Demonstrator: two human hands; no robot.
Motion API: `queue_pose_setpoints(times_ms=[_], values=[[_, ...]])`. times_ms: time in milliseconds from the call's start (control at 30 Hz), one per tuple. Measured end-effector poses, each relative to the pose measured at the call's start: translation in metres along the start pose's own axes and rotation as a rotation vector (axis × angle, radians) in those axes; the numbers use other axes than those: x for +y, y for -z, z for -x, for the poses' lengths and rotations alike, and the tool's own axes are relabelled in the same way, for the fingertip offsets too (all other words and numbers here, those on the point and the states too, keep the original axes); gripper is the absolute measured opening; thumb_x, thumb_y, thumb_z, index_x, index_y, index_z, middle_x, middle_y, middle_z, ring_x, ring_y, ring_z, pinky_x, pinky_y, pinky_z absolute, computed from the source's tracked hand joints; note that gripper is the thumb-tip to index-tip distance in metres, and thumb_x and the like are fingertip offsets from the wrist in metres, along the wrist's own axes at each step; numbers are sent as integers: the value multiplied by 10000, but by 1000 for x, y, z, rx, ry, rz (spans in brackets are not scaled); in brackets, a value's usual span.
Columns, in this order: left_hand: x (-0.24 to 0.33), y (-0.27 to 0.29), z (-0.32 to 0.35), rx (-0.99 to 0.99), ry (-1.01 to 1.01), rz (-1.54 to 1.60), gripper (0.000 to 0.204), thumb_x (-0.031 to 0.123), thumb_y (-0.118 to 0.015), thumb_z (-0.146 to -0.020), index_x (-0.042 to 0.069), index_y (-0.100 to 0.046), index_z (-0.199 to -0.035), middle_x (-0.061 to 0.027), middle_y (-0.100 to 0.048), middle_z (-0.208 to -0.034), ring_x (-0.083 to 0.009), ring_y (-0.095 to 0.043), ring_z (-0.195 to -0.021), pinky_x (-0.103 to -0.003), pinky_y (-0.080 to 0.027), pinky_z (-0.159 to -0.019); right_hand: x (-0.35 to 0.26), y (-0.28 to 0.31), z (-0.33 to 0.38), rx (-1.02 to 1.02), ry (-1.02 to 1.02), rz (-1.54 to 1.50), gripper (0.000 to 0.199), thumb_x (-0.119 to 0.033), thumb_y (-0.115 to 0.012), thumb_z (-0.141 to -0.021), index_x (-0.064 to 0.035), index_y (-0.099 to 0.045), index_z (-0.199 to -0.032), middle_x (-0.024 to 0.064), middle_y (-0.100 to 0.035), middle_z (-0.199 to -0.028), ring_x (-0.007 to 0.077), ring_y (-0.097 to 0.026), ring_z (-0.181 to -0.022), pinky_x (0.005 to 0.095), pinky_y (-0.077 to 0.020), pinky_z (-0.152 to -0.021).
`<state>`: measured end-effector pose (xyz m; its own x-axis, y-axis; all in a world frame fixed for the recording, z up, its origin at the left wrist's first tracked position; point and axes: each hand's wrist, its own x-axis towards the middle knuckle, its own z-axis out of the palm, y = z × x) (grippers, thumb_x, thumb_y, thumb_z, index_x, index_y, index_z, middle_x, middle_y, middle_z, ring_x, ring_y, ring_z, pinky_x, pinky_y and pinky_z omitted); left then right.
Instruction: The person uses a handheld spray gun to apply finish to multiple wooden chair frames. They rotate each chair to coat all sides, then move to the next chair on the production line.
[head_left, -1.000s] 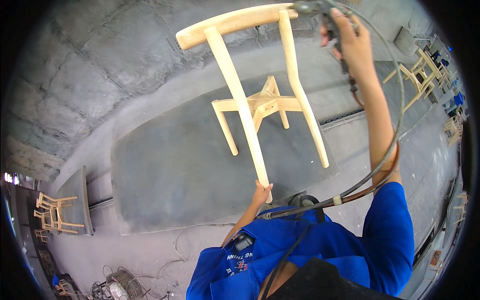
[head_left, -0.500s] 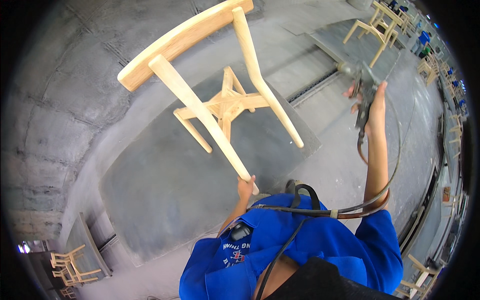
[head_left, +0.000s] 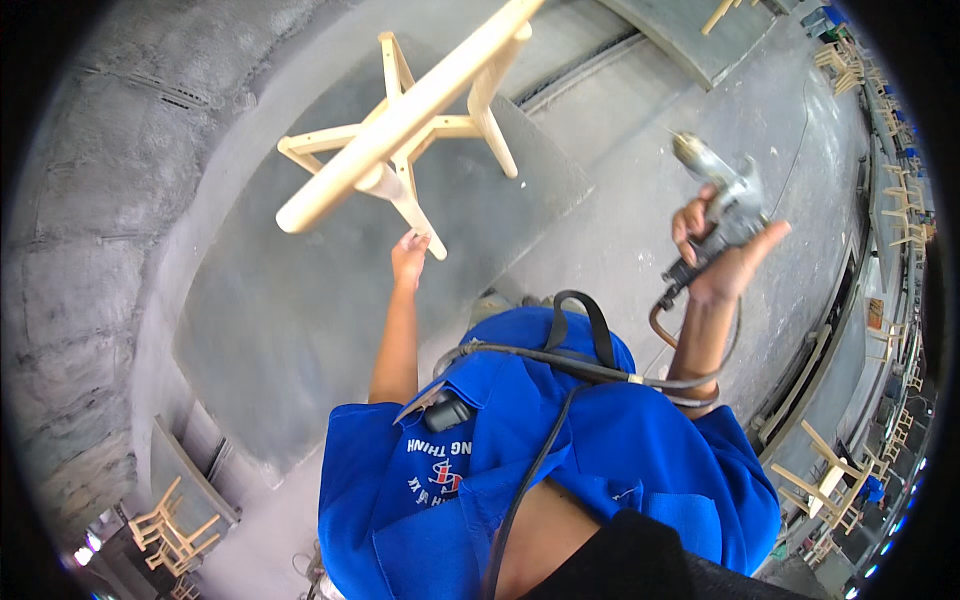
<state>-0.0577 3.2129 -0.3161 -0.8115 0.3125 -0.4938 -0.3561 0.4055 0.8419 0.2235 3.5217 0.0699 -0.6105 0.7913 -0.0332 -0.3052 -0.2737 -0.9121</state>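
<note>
A bare wooden chair frame (head_left: 405,105) without a seat panel stands over a flat grey board (head_left: 290,300) ahead of me. Its thick curved backrest rail (head_left: 400,120) slants across, nearest to my view, with crossed seat supports beneath it. My left hand (head_left: 408,258) is closed around the lower end of the nearest leg. Off to the right and away from the chair, my right hand (head_left: 725,255) grips a metal spray gun (head_left: 728,200), its nozzle pointing up and left. A brown hose runs from the gun's handle back toward my arm.
Hoses (head_left: 560,362) cross in front of my blue shirt. A second grey board (head_left: 705,40) lies beyond a floor channel. More wooden chairs stand at the lower left (head_left: 170,535) and along the right side (head_left: 825,480). A rough grey wall (head_left: 90,270) rises on the left.
The chair has tipped, so its backrest rail now shows nearly edge-on. My left hand has moved forward with the leg. The spray gun has turned and sits a little lower in view.
</note>
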Motion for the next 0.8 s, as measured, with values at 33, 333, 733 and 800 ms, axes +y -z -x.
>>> queue_pose_setpoints(times_ms=[33, 333, 733, 800], values=[[-9, 2, 9, -53, 14, 39, 521, 366, -727, -924, 9, -626, -1290, -75, -732, -1135, -161, -680, -914, -317, -513, -765, 20, 10, -11, -23, -48, -31, 1097, -920, -58, -829, 32, -570, -1015, 59, -517, -661, 204, -577, -585, 225, -334, -379], [-147, 86, 317, -441, -470, -764, 491, 425, -553, -1009, -41, -699, -1054, -142, -646, -728, -273, -599, -655, -407, -490, -663, 174, 74, -64, 227, -475, 14, 910, -862, -198, -902, -45, -596, -957, 27, -575, -653, 173, -616, -589, 250, -353, -457], [-31, 58, 437, 263, 212, -364, 663, 492, -458, -1046, -48, -691, -737, -87, -567, -594, -167, -519, -593, -356, -407, -558, 256, 132, -41, 378, -509, 246, 839, -796, -269, -949, -29, -607, -931, 29, -559, -642, 168, -602, -541, 262, -359, -455], [-4, 59, 421, 174, 329, -209, 661, 486, -459, -1048, -43, -698, -732, -83, -589, -608, -165, -530, -595, -340, -423, -572, 241, 119, -37, 322, -495, 138, 868, -814, -242, -939, -27, -608, -943, 32, -558, -650, 168, -600, -560, 260, -362, -459]])
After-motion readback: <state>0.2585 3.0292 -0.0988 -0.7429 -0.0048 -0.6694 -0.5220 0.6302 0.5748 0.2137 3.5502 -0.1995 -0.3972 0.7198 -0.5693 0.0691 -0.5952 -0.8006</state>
